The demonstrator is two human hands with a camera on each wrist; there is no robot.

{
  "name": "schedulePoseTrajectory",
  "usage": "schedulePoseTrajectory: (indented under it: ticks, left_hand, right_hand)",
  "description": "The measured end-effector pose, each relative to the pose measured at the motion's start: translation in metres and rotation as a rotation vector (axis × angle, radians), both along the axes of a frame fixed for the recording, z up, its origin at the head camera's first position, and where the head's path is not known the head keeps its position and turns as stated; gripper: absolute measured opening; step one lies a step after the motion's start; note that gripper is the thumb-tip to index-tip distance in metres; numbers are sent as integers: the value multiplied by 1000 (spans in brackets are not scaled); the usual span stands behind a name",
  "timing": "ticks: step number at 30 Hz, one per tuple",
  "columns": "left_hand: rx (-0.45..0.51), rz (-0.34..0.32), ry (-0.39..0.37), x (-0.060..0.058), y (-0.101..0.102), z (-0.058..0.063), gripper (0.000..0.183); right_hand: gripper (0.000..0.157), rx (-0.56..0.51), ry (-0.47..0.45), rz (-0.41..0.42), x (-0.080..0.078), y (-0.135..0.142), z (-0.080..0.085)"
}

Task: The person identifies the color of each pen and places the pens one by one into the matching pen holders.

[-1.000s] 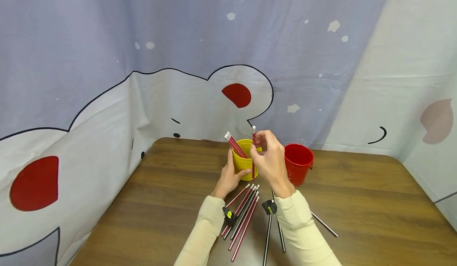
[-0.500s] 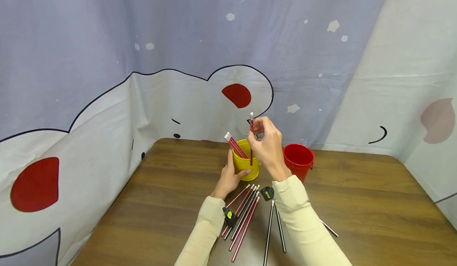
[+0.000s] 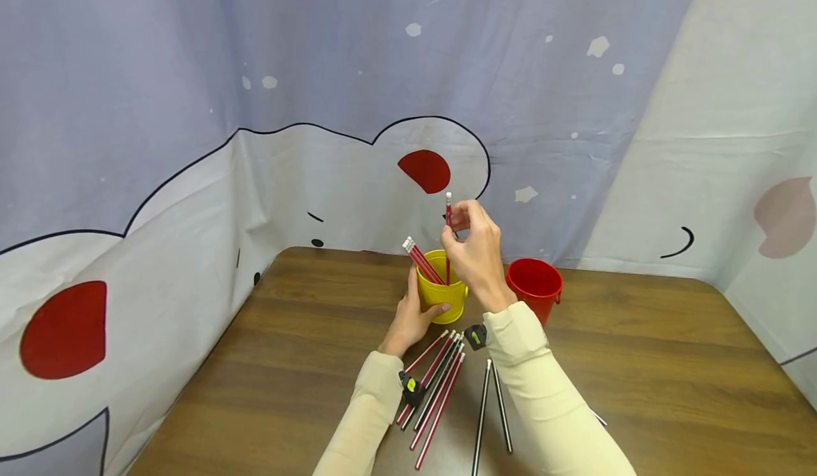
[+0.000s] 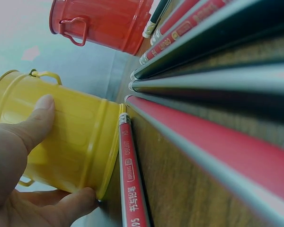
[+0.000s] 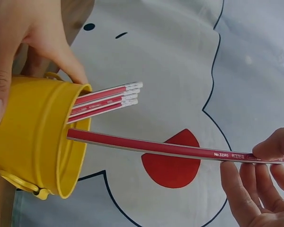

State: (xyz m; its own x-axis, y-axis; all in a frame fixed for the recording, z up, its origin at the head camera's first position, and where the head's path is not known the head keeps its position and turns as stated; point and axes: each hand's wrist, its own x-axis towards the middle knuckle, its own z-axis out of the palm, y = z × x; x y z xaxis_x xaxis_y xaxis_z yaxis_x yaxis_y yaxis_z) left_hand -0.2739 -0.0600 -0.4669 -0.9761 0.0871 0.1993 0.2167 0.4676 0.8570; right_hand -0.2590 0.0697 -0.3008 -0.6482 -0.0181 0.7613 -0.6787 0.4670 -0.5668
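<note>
Pencil (image 5: pixel 170 148), yellow bucket (image 5: pixel 33 137); hands (image 3: pixel 475 252) holding both

Held pencil (image 5: pixel 146 144): "No.33595"; lying pencil (image 4: pixel 131 182): "WRITING", "书写铅笔"

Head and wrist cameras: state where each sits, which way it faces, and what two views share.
Head: worn on the head, facing forward and down at the yellow bucket and red bucket; left hand, right hand and sleeves show.
Left wrist: on the left wrist, facing the yellow bucket and loose pencils; part of the left hand shows.
Right wrist: on the right wrist, facing the held pencil and printed cloth; parts of both hands show.
Shared: both wrist views show the yellow bucket and left hand.
</note>
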Motion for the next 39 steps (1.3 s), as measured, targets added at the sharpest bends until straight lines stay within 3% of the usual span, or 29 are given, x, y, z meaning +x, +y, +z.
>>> schedulePoseTrajectory:
  ticks: [19, 39]
  left_hand:
    - [-10, -4, 22, -1, -1, -1, 98]
    - [-47, 12, 35, 0, 0, -1, 97]
  right_hand:
    - [18, -5, -20, -8, -3, -4, -9]
    - [19, 38, -94, -10, -6, -9, -59]
